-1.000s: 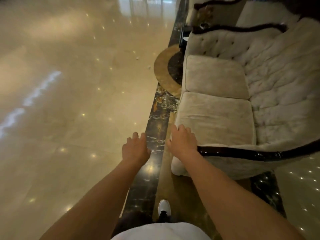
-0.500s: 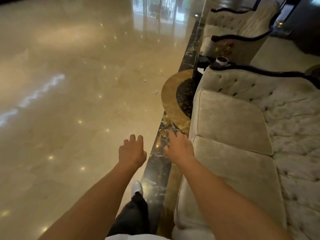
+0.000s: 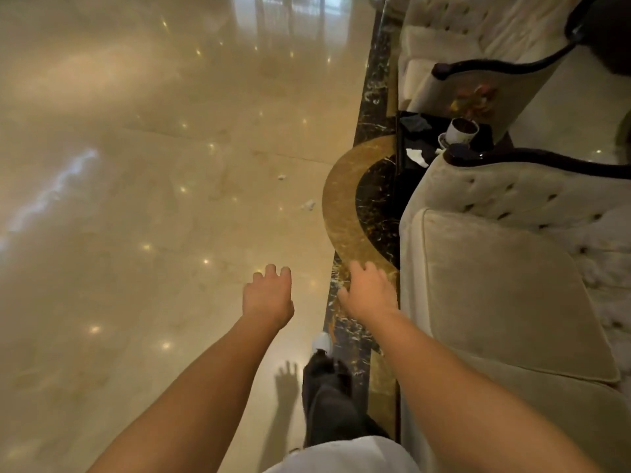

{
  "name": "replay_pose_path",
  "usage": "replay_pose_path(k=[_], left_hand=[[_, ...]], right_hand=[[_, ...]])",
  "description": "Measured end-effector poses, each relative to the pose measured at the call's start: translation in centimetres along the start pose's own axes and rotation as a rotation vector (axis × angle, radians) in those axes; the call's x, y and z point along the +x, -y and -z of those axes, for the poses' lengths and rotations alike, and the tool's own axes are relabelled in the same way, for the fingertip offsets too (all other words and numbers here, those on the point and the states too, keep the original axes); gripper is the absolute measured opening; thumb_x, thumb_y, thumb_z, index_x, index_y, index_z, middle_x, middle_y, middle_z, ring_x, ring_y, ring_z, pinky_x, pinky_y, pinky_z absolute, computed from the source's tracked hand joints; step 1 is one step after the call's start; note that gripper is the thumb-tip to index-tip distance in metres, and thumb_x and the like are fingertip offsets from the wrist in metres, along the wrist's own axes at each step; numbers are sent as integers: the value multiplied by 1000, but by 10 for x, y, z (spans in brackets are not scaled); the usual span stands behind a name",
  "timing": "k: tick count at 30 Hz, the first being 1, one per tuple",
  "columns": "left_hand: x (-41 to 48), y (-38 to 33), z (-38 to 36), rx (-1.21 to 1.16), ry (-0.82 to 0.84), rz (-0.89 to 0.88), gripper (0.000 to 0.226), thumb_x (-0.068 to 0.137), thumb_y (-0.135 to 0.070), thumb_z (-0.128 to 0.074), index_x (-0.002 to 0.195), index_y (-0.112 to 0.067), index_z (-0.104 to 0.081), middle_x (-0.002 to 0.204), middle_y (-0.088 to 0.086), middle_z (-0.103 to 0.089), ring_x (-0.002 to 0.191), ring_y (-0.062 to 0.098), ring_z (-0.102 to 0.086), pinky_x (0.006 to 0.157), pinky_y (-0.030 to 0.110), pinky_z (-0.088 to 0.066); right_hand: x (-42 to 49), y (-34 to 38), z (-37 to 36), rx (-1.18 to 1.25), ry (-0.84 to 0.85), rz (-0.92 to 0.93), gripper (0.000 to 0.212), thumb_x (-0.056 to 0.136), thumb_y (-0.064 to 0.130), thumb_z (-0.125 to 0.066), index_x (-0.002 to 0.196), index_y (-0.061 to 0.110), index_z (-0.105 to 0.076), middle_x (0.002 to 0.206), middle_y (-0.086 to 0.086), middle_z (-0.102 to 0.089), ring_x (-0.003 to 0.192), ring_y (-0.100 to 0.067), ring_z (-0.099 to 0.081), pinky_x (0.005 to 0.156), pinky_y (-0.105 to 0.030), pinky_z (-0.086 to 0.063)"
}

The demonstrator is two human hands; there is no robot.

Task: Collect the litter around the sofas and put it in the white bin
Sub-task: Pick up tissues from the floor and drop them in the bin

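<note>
Litter: two small white scraps on the floor (image 3: 136,233). The nearer scrap (image 3: 309,205) lies ahead of both hands, just short of the round gold-and-black inlay (image 3: 341,206); the farther scrap (image 3: 281,177) sits beyond it, slightly left. Both are well apart from my hands.

They look like crumpled tissue or paper. I'd expect them to be near weightless, soft and crushable, not fragile in any way that matters. On polished marble they'll likely skate if nudged sideways, so come straight down and pinch across the bulk with fingertips. A light pinch should be enough.

More white paper (image 3: 417,156) lies on the dark counter (image 3: 415,138) ahead-right of the right hand, between the near sofa (image 3: 495,285) and the far sofa (image 3: 454,39), next to a cup on a saucer (image 3: 461,131). I can't tell whether that paper counts as litter. The cup looks ceramic, so keep clear of it.

Grip state: left hand (image 3: 268,297) empty, fingers loosely spread, out over the floor. Right hand (image 3: 370,293) empty too, fingers relaxed and apart, over the dark marble border strip (image 3: 372,97), just beside the near sofa's front edge.

White bin not in view. I judge this the approach step, nothing collected in hand. Next move needs a crouch or bend to reach floor level.
</note>
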State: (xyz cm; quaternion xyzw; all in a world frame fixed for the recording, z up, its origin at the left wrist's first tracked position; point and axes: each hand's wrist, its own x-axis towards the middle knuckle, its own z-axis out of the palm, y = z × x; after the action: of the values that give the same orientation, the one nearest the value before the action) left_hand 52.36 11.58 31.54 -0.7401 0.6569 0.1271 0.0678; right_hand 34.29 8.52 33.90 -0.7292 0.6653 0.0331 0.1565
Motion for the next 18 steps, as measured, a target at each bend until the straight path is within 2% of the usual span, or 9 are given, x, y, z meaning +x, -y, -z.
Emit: replay_pose_path(k=[7,12,18], left_hand=[[197,44,65,42,68,49,43,85,-25,-57,125,-16,-42,123,9,-46,109,32,-49,77,39,-47],[333,69,131,-3,12,48,42,84,-25,-54,123,-14,-42,121,11,-46,108,33,-49,76,39,-46],[495,100,147,10,90,42,45,85,-27,-57,125,-15,-41,123,11,-45,110,33,-50,77,40,-45]], right_hand=[[210,54,36,-5,81,63,44,87,32,-51,127,19,-41,125,-11,-47,115,-34,-45,84,-43,-44],[354,100,88,44,88,47,54,88,34,-51,137,18,-36,132,-12,-44,120,-35,-43,91,-45,-43],[507,139,84,68,139,36,47,87,30,-53,131,21,-40,127,-10,-45,118,-33,-43,85,-42,-44]])
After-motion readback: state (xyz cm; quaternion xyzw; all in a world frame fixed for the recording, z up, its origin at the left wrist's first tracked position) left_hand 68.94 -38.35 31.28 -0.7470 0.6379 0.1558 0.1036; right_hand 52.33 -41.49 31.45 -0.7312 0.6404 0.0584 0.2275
